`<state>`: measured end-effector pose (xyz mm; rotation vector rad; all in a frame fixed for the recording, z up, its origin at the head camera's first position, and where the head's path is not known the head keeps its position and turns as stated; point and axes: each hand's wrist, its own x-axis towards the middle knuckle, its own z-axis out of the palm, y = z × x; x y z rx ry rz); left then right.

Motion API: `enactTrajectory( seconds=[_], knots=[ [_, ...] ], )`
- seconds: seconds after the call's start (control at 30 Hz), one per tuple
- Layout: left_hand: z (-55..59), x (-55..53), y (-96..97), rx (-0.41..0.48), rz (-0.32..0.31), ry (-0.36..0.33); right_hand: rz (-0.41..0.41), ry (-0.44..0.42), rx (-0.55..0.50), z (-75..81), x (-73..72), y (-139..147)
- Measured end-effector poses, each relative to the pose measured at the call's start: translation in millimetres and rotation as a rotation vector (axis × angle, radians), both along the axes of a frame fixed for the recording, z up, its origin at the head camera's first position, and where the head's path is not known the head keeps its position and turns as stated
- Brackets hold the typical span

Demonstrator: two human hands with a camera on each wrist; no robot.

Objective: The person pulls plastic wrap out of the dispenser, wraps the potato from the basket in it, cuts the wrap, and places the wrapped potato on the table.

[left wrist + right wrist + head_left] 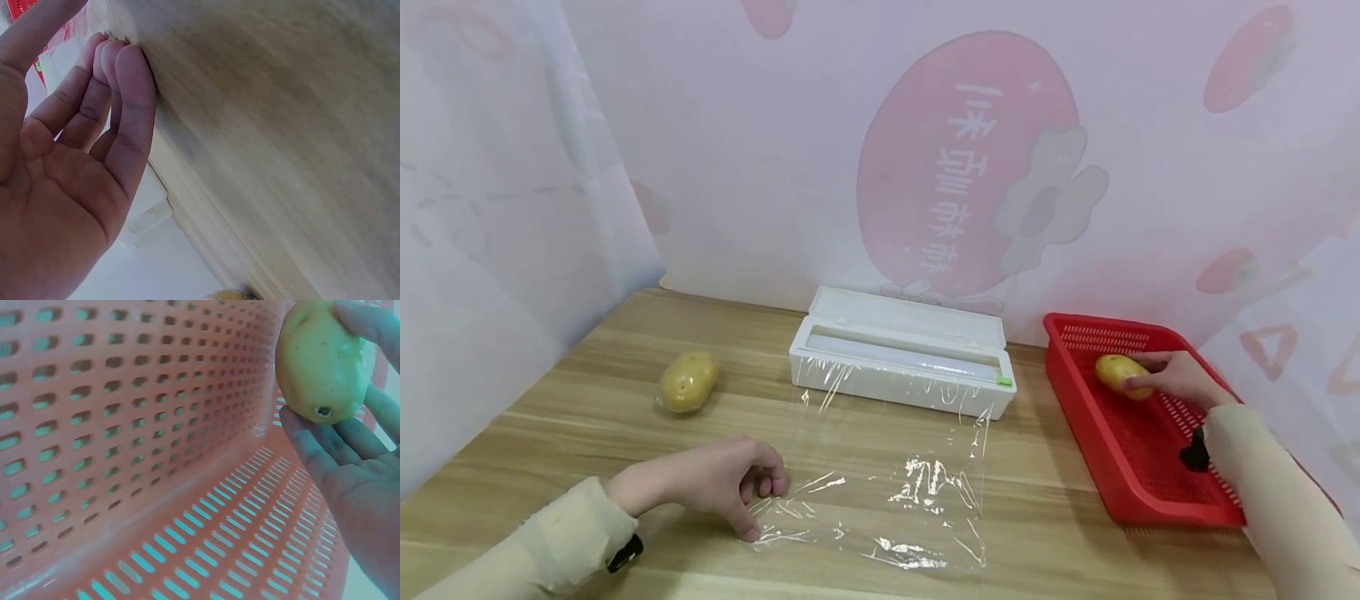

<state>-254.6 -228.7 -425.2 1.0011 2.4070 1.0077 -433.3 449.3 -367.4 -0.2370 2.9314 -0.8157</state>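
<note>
My right hand (1183, 379) grips a yellow potato (1122, 375) inside the red basket (1116, 467). In the right wrist view, the thumb and fingers curl round the potato (325, 362), above the slotted basket floor. My left hand (718, 483) rests on the table at the left edge of a sheet of clear cling film (887, 500). Its fingers bend loosely in the left wrist view, with the thumb apart from them. The film runs forward from a white cling film box (895, 379) whose lid stands open. Another potato (688, 382), with a clear film edge around it, lies at the left.
A wooden table (602, 375) carries everything. Behind it hangs a pale printed cloth (760, 167), close to the box and the basket. A small green piece (1004, 381) sits at the right end of the box.
</note>
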Motion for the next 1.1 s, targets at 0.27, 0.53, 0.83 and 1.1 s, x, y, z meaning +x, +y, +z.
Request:
enactTrajectory(
  seconds=[0.27, 0.53, 0.83, 1.1],
  knots=[
    [0.7, 0.6, 2.0, -0.008, -0.001, -0.001, -0.023, 0.027, 0.018, 13.1, 4.2, -2],
    [0.6, 0.9, 1.4, -0.005, -0.014, 0.005, 0.063, 0.099, 0.022, 26.5, 15.4, -15],
    [-0.2, -0.9, -0.4, -0.01, -0.023, 0.019, 0.105, 0.141, 0.013, 46.4, 39.4, -41],
    [-0.9, -0.8, -1.3, -0.018, -0.023, 0.027, 0.091, 0.232, -0.038, 56.0, 57.4, -53]
  ],
)
